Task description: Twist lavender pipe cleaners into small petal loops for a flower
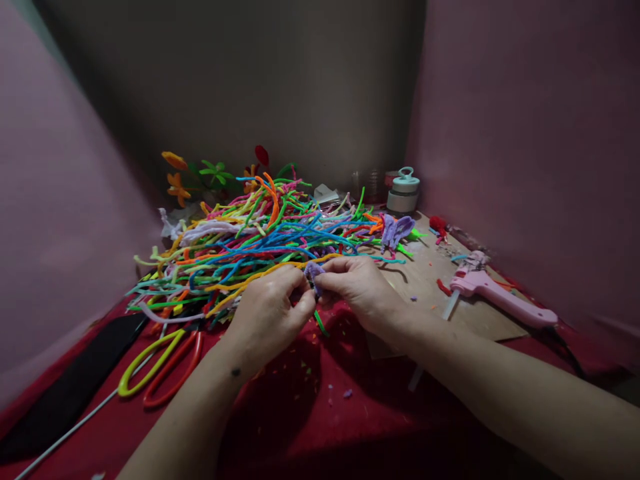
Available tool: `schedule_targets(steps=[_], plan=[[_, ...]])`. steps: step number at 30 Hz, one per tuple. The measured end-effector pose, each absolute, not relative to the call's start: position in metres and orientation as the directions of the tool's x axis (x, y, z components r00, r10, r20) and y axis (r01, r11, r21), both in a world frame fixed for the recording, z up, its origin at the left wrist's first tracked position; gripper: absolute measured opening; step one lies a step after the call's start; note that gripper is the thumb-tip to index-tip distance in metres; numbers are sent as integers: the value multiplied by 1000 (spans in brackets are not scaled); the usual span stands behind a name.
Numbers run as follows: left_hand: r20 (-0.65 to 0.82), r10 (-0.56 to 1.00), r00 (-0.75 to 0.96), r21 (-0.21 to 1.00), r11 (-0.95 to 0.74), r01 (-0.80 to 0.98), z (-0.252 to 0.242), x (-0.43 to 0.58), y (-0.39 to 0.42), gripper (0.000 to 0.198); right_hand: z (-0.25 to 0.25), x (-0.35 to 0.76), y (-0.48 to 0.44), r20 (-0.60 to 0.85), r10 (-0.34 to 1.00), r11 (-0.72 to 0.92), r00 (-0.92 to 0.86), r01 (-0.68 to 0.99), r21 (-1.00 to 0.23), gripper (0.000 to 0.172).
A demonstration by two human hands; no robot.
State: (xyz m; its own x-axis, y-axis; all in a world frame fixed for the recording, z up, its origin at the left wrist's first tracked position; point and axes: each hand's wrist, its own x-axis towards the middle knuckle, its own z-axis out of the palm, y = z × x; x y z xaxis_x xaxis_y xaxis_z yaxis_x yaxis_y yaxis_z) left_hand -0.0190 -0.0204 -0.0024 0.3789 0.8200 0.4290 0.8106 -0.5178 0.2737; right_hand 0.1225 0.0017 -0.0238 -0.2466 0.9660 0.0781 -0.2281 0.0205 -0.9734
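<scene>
Small purple fuzzy piece above the red cloth, right hand pinching it between thumb and fingers, left hand curled beside it, grip unclear, colourful stems heaped beyond, scissors near left, pink glue gun right

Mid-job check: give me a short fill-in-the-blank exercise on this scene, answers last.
1. The right hand pinches a fuzzy piece coloured ____.
2. The glue gun lies on the person's ____ side.
3. Of two looped handles, one is yellow, the other ____.
4. The hand nearer those handles is the ____ one.

Missing words: purple; right; red; left.
</scene>
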Motion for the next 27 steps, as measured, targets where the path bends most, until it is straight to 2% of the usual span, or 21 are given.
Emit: schedule_targets(steps=[6,12,20,23,27], plan=[[424,824,376,157,-476,865,-7,-14,-21,13,-27,120,3,86,977,60,-197,-133,-989,10],[431,808,401,-80,-408,909,-13,-12,-22,14,-30,119,6,28,982,18,-184,-58,-998,13],[498,712,495,-374,-339,863,-23,-9,-23,18,-33,121,8,-18,975,-41,-222,-100,-994,15],[487,712,507,-386,-345,855,-22,-10,-23,17,-30,122,8,-32,972,-58,-234,-103,-993,15],[465,731,500,-304,-399,865,-22,-13,-22,16,-28,124,8,-7,967,-38,-254,-118,-992,16]])
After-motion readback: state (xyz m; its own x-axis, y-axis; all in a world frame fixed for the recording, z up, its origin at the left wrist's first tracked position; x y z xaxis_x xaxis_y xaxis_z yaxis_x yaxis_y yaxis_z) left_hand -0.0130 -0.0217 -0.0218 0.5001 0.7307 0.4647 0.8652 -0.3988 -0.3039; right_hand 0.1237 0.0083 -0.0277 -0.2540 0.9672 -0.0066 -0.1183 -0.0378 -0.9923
